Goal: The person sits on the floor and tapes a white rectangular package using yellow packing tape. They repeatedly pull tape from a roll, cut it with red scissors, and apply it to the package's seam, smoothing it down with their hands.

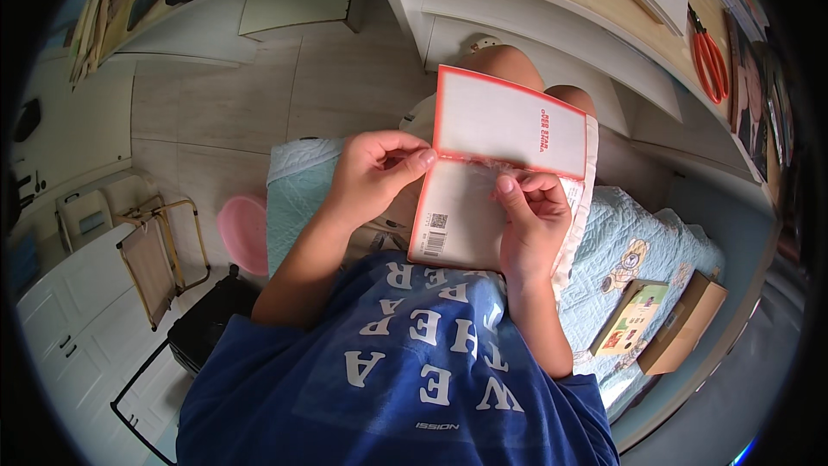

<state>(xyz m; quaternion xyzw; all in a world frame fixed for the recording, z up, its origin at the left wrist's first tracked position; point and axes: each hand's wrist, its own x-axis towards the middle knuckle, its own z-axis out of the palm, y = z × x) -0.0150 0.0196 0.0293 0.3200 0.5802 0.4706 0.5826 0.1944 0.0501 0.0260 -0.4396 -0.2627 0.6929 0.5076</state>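
A thin white book (509, 116) with red borders lies spread open across my lap, its outer covers facing up. Along its spine runs a crinkled transparent strip (483, 162) that looks like tape or film. At the left end of the spine, my left hand (369, 177) is closed, thumb and forefinger pinched together; what lies between them is too small to make out. My right hand (536, 220) is over the lower cover, right of its middle, with thumb and fingertips pinched on the transparent strip. The curled fingers hide part of the strip.
A blue quilted cover (642, 246) with a bear is under and beside me, bearing a greenish booklet (630, 318) and a brown cardboard box (683, 324). Orange-handled scissors (709, 56) rest on the desk ahead. A pink basin (244, 233) and folding chair (155, 263) stand left.
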